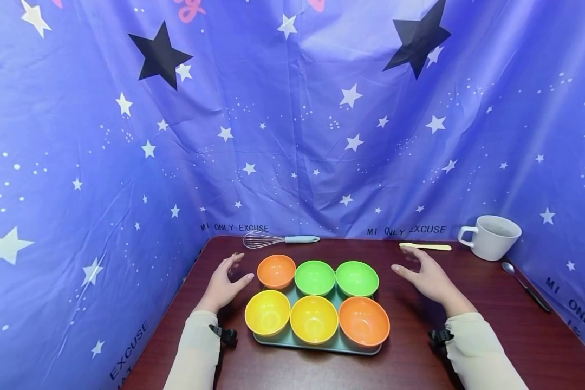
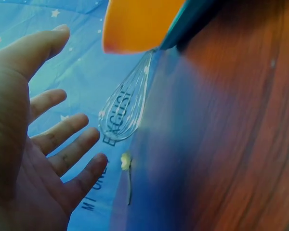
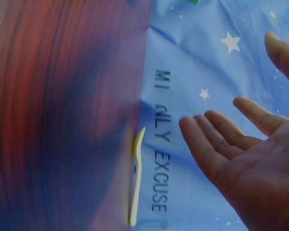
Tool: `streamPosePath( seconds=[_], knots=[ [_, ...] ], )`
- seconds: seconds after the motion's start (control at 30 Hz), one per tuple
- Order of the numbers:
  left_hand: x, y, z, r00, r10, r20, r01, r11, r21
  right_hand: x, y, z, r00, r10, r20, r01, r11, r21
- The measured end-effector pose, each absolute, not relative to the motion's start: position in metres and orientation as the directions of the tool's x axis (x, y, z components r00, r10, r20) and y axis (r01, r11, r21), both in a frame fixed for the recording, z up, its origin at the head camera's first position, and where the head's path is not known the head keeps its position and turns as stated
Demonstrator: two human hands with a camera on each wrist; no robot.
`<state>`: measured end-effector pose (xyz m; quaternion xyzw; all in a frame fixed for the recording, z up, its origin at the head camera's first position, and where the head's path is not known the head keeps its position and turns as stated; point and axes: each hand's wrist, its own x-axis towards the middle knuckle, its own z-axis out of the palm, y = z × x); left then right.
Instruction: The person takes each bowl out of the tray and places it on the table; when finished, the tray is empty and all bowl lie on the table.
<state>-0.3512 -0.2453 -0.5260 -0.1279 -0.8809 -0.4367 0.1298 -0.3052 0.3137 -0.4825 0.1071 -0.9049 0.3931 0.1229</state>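
Note:
A grey-green tray [image 1: 292,340] on the dark wooden table carries several small bowls: an orange bowl [image 1: 276,270] and two green ones [image 1: 314,277] in the back row, two yellow ones [image 1: 267,312] and an orange one [image 1: 364,320] in front. My left hand [image 1: 226,285] hovers open just left of the tray, palm toward the bowls, fingers [image 2: 62,132] spread. My right hand [image 1: 426,276] hovers open to the tray's right, fingers [image 3: 216,139] straight. Neither hand touches anything.
A wire whisk [image 1: 278,239] lies at the table's back edge, also in the left wrist view as the whisk [image 2: 125,108]. A pale yellow utensil [image 1: 425,246] lies back right, near a white mug [image 1: 492,236] and a spoon [image 1: 524,285]. Starry blue cloth [image 1: 292,135] encloses the table.

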Motion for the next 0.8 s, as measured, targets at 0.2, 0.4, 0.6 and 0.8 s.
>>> streamPosePath(
  seconds=[0.2,0.4,0.6,0.8],
  knots=[
    [-0.353,-0.238,-0.532,-0.93,0.144,0.338,0.359,0.545,0.758,-0.306,0.3,-0.492,-0.967,-0.107,0.231,-0.254,0.475,-0.843],
    [-0.355,-0.232,-0.537,-0.94,0.173,0.294,0.341,0.484,0.806,-0.308,0.29,-0.499,-0.972,-0.134,0.194,-0.23,0.353,-0.907],
    [-0.355,-0.227,-0.539,-0.939,0.197,0.283,0.342,0.437,0.832,-0.311,0.283,-0.499,-0.971,-0.174,0.167,-0.217,0.326,-0.92],
    [-0.358,-0.223,-0.543,-0.931,0.231,0.284,0.353,0.362,0.863,-0.314,0.278,-0.5,-0.961,-0.231,0.153,-0.217,0.286,-0.933]
  ],
)
